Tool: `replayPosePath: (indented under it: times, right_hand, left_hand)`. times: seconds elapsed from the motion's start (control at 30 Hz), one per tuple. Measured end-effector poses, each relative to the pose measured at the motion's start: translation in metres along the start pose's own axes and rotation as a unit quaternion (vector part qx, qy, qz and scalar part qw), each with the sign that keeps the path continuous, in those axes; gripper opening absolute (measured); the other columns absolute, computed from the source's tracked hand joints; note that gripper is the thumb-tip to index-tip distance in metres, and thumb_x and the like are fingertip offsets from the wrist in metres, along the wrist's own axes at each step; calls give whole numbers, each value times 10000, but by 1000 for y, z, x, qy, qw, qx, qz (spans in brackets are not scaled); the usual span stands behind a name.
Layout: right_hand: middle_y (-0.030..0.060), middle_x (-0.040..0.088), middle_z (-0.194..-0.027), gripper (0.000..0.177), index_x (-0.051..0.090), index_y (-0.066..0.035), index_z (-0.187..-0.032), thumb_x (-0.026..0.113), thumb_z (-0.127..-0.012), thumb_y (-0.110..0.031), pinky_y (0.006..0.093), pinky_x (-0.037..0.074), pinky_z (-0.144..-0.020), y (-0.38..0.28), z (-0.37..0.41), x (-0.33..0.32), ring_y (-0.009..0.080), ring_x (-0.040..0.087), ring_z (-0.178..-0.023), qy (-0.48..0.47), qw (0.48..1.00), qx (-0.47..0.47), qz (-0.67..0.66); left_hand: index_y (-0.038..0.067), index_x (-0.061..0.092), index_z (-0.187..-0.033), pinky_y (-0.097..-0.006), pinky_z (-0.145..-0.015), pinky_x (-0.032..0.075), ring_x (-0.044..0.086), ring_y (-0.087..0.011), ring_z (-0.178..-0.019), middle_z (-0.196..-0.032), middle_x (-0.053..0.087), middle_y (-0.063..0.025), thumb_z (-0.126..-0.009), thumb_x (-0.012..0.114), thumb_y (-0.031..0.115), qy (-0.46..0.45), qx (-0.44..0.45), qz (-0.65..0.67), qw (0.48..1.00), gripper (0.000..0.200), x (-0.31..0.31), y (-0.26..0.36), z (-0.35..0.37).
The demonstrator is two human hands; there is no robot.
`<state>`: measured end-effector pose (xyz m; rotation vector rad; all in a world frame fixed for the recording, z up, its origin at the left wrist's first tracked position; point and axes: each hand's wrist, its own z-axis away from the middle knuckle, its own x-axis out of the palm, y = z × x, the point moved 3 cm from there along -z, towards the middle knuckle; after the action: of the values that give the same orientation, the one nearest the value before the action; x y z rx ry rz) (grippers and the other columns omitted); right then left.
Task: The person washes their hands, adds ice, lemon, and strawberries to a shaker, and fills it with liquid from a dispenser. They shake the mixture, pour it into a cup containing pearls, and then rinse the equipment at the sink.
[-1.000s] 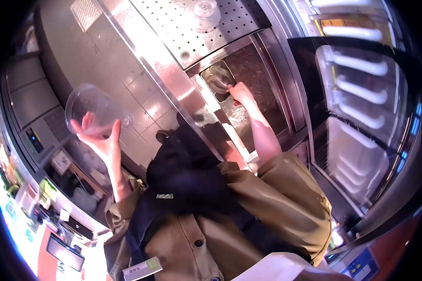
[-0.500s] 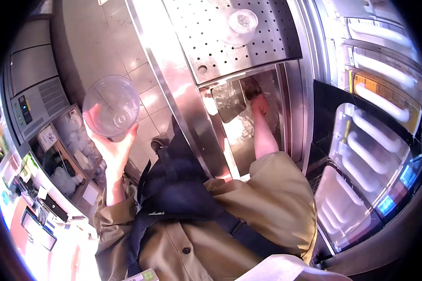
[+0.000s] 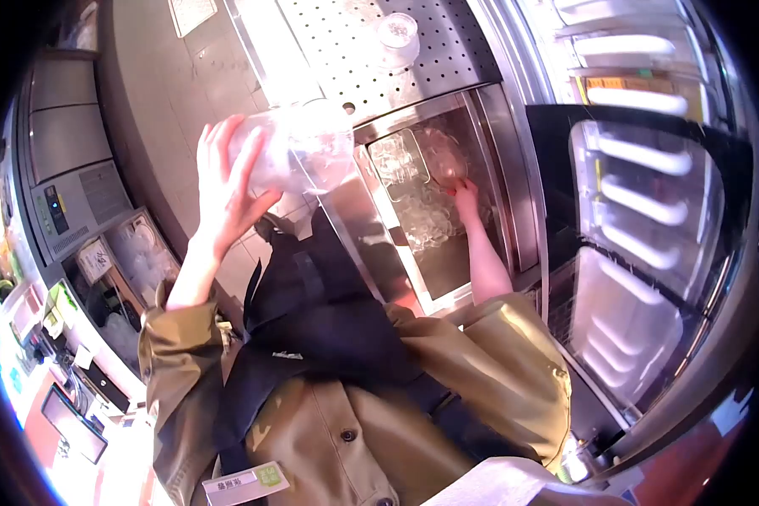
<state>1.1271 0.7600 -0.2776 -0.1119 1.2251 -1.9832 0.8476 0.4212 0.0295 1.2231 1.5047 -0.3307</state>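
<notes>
My left hand [image 3: 234, 181] is wrapped round a large clear plastic container [image 3: 299, 150], tilted sideways beside the steel counter. Down inside the ice bin [image 3: 430, 253], my right hand [image 3: 465, 198] grips a clear scoop [image 3: 443, 160], its fingers closed on the near end. Clear ice [image 3: 417, 211] lies around and below the scoop. The scoop's edges are hard to tell from the ice.
A clear cup [image 3: 397, 38] stands on the perforated steel tray [image 3: 337, 51] behind the bin. To the right are lidded clear containers with white handles [image 3: 649, 160]. At the left stand a grey appliance [image 3: 76, 202] and a monitor [image 3: 72, 422].
The container in my left hand has moved right, toward the bin, and tipped onto its side. My right hand and the scoop have shifted within the ice bin.
</notes>
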Motion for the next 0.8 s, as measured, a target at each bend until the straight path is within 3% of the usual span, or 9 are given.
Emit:
replayPosePath:
  times: [0.1, 0.27, 0.37, 0.5, 0.53, 0.57, 0.67, 0.77, 0.8]
  right_hand:
    - [115, 580, -628, 207, 599, 25, -801, 503, -811, -158, 280, 459, -528, -1, 35, -25, 198, 580, -558, 26, 999, -5, 46]
    - [104, 593, -583, 273, 593, 33, -780, 480, -832, -210, 296, 453, -521, -33, 102, -66, 188, 591, -516, 20, 983, -19, 180]
    - [103, 581, -550, 317, 576, 26, -743, 478, -842, -259, 306, 440, -506, -93, 150, -81, 169, 592, -504, 17, 982, -32, 186]
    - [83, 561, -548, 317, 576, 33, -763, 480, -860, -253, 282, 412, -461, -214, 209, -85, 139, 559, -480, 16, 948, -75, 309]
    - [98, 542, -516, 331, 566, 21, -753, 457, -863, -271, 313, 412, -471, -240, 222, -81, 159, 569, -476, 34, 935, -90, 342]
    - [182, 595, -643, 352, 561, -4, -717, 420, -871, -288, 413, 456, -574, -260, 230, -79, 348, 593, -607, 46, 893, -127, 429]
    - [191, 602, -688, 338, 563, -30, -749, 399, -881, -293, 486, 449, -659, -304, 256, -72, 382, 586, -705, 125, 803, -177, 555]
    - [195, 601, -693, 329, 568, -33, -751, 398, -881, -284, 489, 447, -650, -325, 269, -79, 381, 586, -698, 143, 802, -162, 557]
    - [193, 590, -665, 315, 547, -13, -745, 423, -886, -266, 440, 447, -601, -321, 267, -85, 382, 574, -665, 145, 809, -219, 526]
  left_hand:
    - [90, 416, -1236, -531, -994, 265, 346, -410, -1162, -1258, 355, -213, -450, 777, 142, -66, 85, -33, 994, 867, 3, 8, -21]
    - [294, 278, -1354, -545, -1005, 236, 362, -355, -1157, -1200, 401, -194, -574, 699, 131, -141, 187, -76, 969, 902, 33, 24, -46]
    - [239, 359, -1313, -526, -1001, 248, 360, -340, -1160, -1207, 394, -183, -496, 723, 116, -129, 256, -78, 955, 903, 56, 42, -53]
    - [277, 287, -1351, -520, -1013, 214, 356, -337, -1167, -1224, 388, -176, -505, 748, 156, -100, 322, -93, 937, 971, 84, 67, -58]
    - [282, 288, -1351, -522, -1032, 178, 350, -339, -1176, -1236, 381, -168, -542, 743, 198, -131, 316, -58, 938, 932, 91, 71, -57]
    - [280, 291, -1349, -523, -1036, 171, 348, -336, -1180, -1238, 380, -167, -554, 736, 213, -122, 318, -40, 939, 913, 87, 79, -59]
    - [248, 305, -1343, -530, -1046, 155, 356, -304, -1188, -1242, 384, -150, -592, 712, 285, -98, 318, 3, 943, 855, 72, 97, -65]
    - [213, 312, -1341, -531, -1040, 168, 379, -284, -1174, -1225, 405, -140, -578, 723, 285, -102, 270, 75, 955, 870, 54, 103, -77]
    - [148, 332, -1324, -528, -1037, 177, 391, -277, -1171, -1225, 416, -134, -551, 738, 284, -83, 264, 75, 958, 884, 51, 102, -78]
